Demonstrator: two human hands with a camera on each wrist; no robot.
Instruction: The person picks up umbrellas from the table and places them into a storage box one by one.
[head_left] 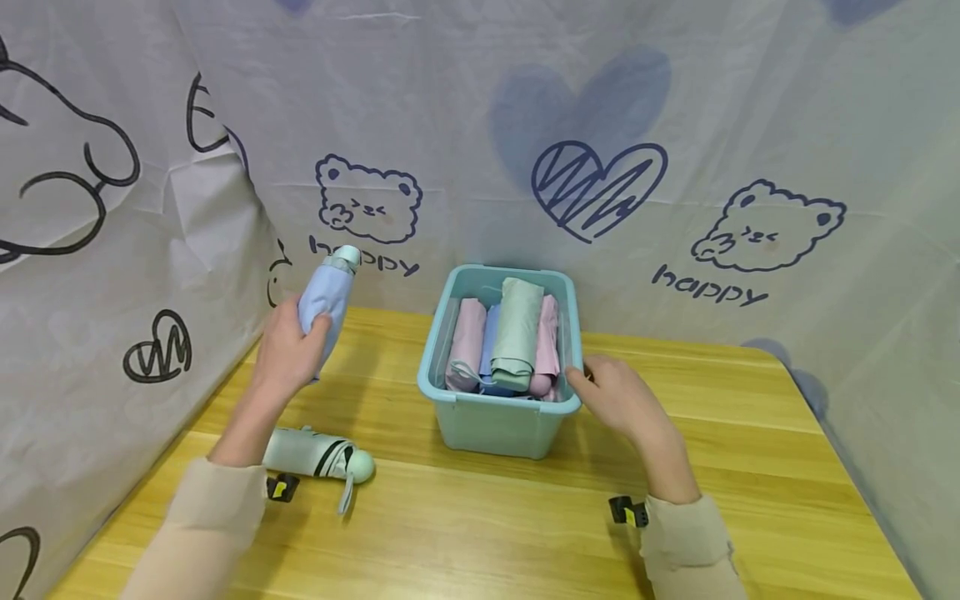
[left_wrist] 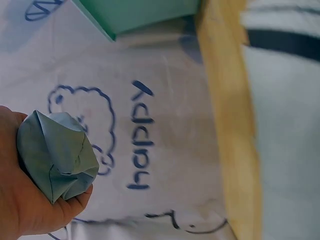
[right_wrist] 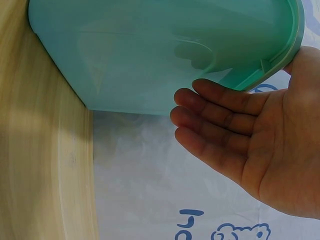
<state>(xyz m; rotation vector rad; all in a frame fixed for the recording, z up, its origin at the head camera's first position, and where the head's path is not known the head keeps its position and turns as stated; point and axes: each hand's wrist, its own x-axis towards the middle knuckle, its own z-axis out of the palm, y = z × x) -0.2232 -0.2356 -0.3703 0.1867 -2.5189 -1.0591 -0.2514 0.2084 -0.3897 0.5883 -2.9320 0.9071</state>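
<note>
My left hand (head_left: pixel 288 346) grips a folded blue umbrella (head_left: pixel 327 298), raised above the table with its pale cap tilted upward. In the left wrist view its gathered fabric end (left_wrist: pixel 62 155) fills the palm. At the table's left, partly behind my left wrist, lies a pale green umbrella (head_left: pixel 311 454) with black stripes and a round handle. My right hand (head_left: pixel 618 396) is at the right side of a teal bin (head_left: pixel 495 425), thumb at the rim and loosely straight fingers (right_wrist: pixel 215 145) outside. Inside the bin, pink and blue umbrellas lie under a green one (head_left: pixel 517 329).
The bin stands on a wooden table (head_left: pixel 465 533) near its back edge. A white cloth (head_left: pixel 480 100) with bear and heart drawings hangs behind and along the left side. Black camera mounts (head_left: pixel 281 487) sit at both wrists.
</note>
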